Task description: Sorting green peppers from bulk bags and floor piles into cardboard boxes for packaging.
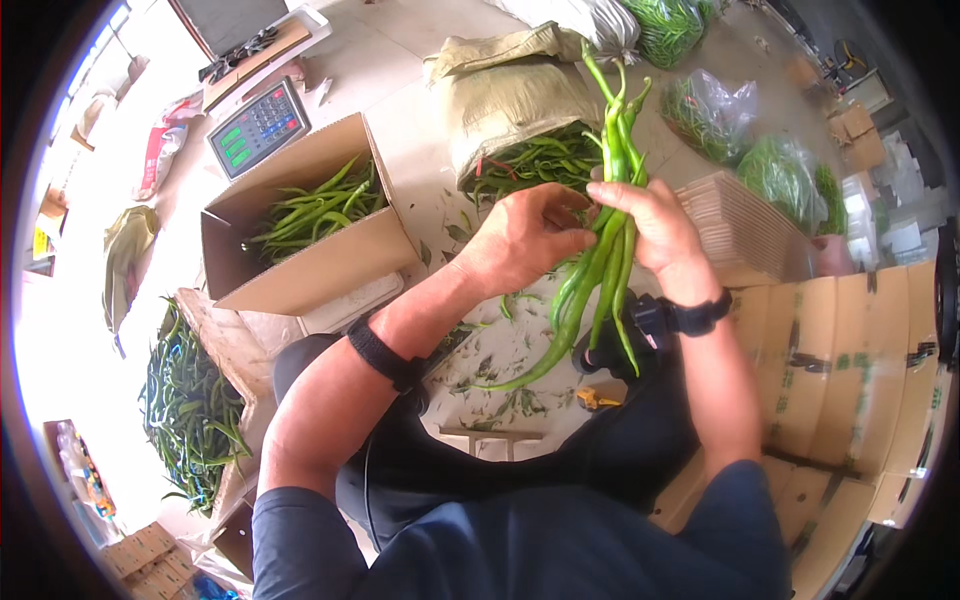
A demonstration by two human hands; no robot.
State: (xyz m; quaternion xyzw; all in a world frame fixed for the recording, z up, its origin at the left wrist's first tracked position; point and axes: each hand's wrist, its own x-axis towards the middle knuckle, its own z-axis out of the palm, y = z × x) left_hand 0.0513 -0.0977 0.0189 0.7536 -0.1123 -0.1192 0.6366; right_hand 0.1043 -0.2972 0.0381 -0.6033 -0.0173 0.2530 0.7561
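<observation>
A bunch of long green chili peppers point(611, 251) is upright in my right hand point(658, 225), whose thumb lies across its front. Stems stick up above the grip, and the tapering pepper ends hang below it. My left hand point(517, 236) is curled against the left side of the bunch, thumb touching the peppers; whether it grips any is hidden. Beyond the hands, a woven sack point(517, 97) lies with its mouth towards me and more green peppers point(536, 161) inside. To the left, an open cardboard box point(319, 274) contains green peppers point(322, 206).
A weighing scale's keypad display point(259, 127) stands behind the box. Dark green peppers point(195, 409) are heaped at lower left. Stacked flat cartons point(832, 367) and folded cardboard point(739, 225) flank my right arm. Bagged peppers point(780, 180) sit far right. Leaf scraps point(517, 405) litter the floor.
</observation>
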